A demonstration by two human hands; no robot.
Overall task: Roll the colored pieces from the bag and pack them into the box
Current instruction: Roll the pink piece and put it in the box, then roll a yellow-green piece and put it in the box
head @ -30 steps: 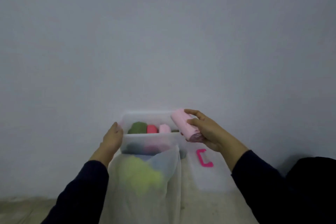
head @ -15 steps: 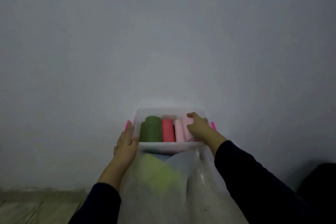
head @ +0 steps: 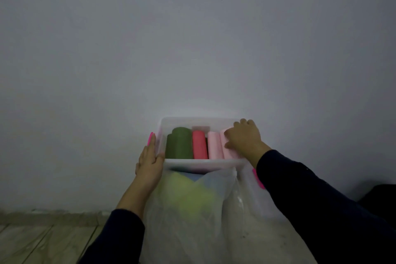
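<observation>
A clear plastic box (head: 203,121) with pink side clips stands against the wall. Inside lie a dark green roll (head: 179,144), a red roll (head: 200,144), a light pink roll (head: 214,146) and a second light pink roll (head: 230,153) at the right end. My right hand (head: 243,138) lies over that last roll, fingers bent down onto it. My left hand (head: 150,161) rests flat against the box's left side by the pink clip (head: 151,138). A translucent plastic bag (head: 192,210) with yellow-green and blue pieces stands in front of the box.
A plain grey wall (head: 192,38) rises right behind the box. Wooden floorboards (head: 42,238) show at the lower left. A dark shape (head: 379,199) sits at the right edge. A pink clip (head: 258,180) shows beside my right sleeve.
My right hand carried the light pink roll from above the box's right edge down into the box at the right end. My left hand stayed on the box's left side. The view shifted.
</observation>
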